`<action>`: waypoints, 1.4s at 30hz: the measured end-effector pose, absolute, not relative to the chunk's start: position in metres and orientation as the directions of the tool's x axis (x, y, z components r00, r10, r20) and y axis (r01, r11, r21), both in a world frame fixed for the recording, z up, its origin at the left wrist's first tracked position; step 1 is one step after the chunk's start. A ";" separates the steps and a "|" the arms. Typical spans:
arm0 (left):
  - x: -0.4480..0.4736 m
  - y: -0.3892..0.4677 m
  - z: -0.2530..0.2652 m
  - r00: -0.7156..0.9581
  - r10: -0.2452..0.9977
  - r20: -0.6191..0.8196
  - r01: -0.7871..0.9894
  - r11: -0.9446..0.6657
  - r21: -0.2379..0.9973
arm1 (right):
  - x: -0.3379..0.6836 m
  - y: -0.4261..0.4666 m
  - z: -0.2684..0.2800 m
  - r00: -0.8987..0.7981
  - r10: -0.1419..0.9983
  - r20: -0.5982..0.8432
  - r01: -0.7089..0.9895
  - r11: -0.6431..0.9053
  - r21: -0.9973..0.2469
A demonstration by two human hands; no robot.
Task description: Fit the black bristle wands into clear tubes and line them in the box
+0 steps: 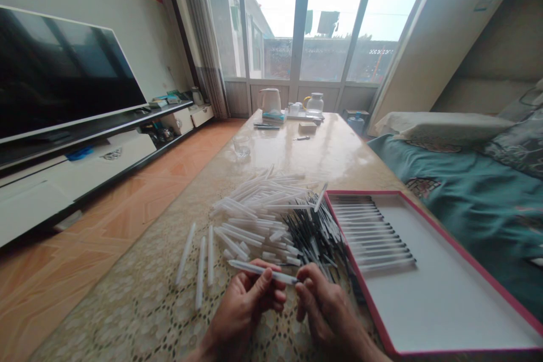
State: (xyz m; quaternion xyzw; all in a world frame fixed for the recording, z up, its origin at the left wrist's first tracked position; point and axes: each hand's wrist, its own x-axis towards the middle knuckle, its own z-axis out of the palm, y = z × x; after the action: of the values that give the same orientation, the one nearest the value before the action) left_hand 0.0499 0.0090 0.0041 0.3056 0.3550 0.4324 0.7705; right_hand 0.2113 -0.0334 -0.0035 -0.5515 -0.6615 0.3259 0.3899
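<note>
Between my hands lies a translucent white pen (pixel 271 275), held almost level above the table's near side. My left hand (pixel 250 294) pinches its barrel between thumb and fingers. At the pen's right end, my right hand (pixel 316 294) closes its fingertips on the dark tip. Just beyond is a heap of clear plastic pen barrels (pixel 254 198), with small white caps among them. A pile of thin black refills (pixel 311 232) sits right of that heap. Several assembled pens (pixel 377 232) lie in a row inside a pink-rimmed white tray (pixel 449 249).
Three loose barrels (pixel 200 271) lie on the left of the patterned table (pixel 139 305). Farther off stand a drinking glass (pixel 241 147), a kettle (pixel 270 102) and a glass jug (pixel 314 104). A bed (pixel 466 175) flanks the right side; a television (pixel 68 73) is at the left.
</note>
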 end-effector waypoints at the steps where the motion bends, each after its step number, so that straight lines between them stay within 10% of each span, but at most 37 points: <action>1: 0.050 0.009 0.004 0.381 0.881 -0.282 -0.441 0.441 0.782 | 0.211 -0.034 -0.004 -0.092 0.984 0.155 0.470 0.180 -0.864; 16: 0.047 0.010 -0.001 0.455 0.869 -0.195 -0.389 0.391 0.834 | 0.209 -0.035 0.003 -0.119 0.991 0.060 0.390 0.103 -0.915; 22: 0.046 0.011 -0.004 0.467 0.868 -0.172 -0.378 0.371 0.848 | 0.209 -0.035 0.006 -0.180 0.962 -0.207 0.148 -0.181 -0.972; 37: 0.043 0.011 0.005 0.541 0.819 -0.192 -0.056 0.263 0.963 | 0.216 -0.036 0.011 -0.224 0.953 0.202 0.455 0.286 -0.844; 42: 0.021 0.031 0.023 0.282 0.959 0.039 0.426 -0.161 0.890 | 0.223 -0.035 0.014 0.039 0.983 0.178 0.444 0.143 -0.885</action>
State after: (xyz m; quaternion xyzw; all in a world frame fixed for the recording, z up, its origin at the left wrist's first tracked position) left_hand 0.0206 0.0309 0.0229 0.6885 0.5027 0.3265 0.4083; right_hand 0.2226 -0.0351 0.0145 -0.5759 -0.6194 0.3112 0.4334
